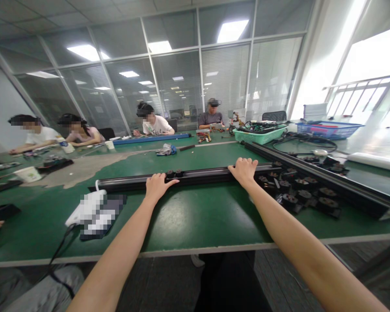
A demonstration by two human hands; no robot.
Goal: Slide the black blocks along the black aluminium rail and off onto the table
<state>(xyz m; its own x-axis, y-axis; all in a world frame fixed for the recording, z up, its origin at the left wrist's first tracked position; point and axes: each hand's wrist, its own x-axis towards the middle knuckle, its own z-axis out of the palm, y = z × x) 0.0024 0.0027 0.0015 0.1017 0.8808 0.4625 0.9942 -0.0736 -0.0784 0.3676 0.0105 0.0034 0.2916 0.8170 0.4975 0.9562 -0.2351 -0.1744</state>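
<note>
Long black rail point(204, 177) lies across the frame's centre on a green tabletop point(195, 225); my left hand point(156, 187) and right hand point(244, 171) rest curled fingers over it, thumbs spread; I cannot tell whether they grip.

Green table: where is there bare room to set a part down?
One patch lies between the forearms, from the crosswise black rail to the near table edge; another beyond that rail, short of the grey-blue cloth. Crowded: right of the right hand, where black parts cluster.
</note>
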